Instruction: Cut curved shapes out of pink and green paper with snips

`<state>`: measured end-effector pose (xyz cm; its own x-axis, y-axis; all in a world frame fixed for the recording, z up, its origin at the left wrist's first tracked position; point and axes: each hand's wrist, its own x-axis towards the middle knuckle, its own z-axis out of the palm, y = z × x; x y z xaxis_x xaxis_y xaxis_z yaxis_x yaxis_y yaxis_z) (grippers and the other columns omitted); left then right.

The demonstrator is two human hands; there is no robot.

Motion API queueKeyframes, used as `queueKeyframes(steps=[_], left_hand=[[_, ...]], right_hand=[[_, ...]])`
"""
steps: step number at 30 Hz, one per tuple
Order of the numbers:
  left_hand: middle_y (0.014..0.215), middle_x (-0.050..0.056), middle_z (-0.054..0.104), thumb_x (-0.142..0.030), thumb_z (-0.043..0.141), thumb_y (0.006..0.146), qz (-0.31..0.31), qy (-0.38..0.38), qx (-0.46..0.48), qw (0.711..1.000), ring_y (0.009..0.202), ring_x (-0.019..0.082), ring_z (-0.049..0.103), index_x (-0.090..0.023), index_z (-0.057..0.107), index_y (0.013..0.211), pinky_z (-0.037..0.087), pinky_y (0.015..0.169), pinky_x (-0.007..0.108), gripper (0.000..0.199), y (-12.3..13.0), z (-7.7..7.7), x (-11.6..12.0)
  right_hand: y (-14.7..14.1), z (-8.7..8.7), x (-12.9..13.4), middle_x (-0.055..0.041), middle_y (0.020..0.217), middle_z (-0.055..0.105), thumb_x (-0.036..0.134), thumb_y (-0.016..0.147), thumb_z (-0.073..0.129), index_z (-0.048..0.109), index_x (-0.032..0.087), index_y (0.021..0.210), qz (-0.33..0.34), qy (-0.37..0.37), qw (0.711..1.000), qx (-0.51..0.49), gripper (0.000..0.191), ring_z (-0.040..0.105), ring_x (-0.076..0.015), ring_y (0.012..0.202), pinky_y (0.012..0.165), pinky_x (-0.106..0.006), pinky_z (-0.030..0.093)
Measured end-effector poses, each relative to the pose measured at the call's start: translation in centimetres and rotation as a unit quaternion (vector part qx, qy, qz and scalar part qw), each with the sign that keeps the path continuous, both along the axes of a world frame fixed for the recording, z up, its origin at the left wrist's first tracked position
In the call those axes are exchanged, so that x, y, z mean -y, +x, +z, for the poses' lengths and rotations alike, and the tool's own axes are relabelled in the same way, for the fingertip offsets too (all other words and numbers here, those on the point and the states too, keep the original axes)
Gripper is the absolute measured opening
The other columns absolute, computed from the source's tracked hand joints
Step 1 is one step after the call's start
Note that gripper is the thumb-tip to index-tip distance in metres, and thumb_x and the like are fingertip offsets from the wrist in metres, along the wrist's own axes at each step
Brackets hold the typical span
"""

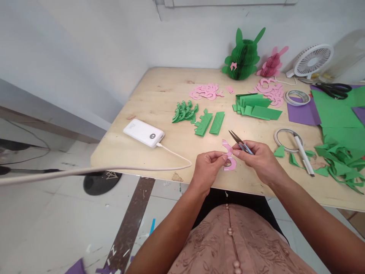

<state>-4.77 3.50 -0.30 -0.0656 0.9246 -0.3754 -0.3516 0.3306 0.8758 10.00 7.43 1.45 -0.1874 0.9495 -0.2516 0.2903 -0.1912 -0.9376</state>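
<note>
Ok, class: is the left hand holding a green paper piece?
No, the left hand pinches a pink paper cutout between thumb and fingers.

White wall (188, 43) is rising behind bench (168, 85); its pale wood top is showing brown marks (177, 177). Whitish floor tiles (42, 224) are spreading at left, dark brown strip (132, 217) cutting through them. Soft light is brightening room.

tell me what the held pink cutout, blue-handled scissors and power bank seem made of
Pink cutout: matte paper or thin card, going by its flat shape and clean edges.
Blue-handled scissors: dark blades, probably metal given their slim points; handles perhaps blue plastic.
Power bank: likely plastic, its white shell smooth.
</note>
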Motion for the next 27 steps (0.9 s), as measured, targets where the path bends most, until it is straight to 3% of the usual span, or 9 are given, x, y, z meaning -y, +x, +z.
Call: queueKeyframes(steps=[13, 27], left_hand=[[0.064, 0.004, 0.070, -0.030, 0.075, 0.064, -0.019, 0.008, 0.005, 1.000, 0.062, 0.014, 0.063, -0.014, 0.073, 0.067, 0.051, 0.070, 0.028, 0.016, 0.12, 0.27, 0.30], [0.060, 0.003, 0.068, -0.028, 0.076, 0.062, -0.022, -0.013, 0.032, 0.999, 0.057, 0.012, 0.060, -0.013, 0.072, 0.065, 0.050, 0.067, 0.026, 0.015, 0.17, 0.36, 0.50]], right_hand=[[-1.03, -0.34, 0.83, 0.0047, 0.056, 0.048, 0.046, 0.061, 0.075, 0.062, 0.018, 0.068, -0.047, -0.029, 0.997, -0.053, 0.031, 0.029, -0.0080, 0.045, 0.044, -0.025, 0.020], [-1.09, -0.55, 1.14, 0.0061, 0.055, 0.046, 0.038, 0.059, 0.078, 0.061, 0.018, 0.069, -0.066, -0.055, 0.992, -0.088, 0.028, 0.028, -0.0072, 0.045, 0.044, -0.025, 0.017]])
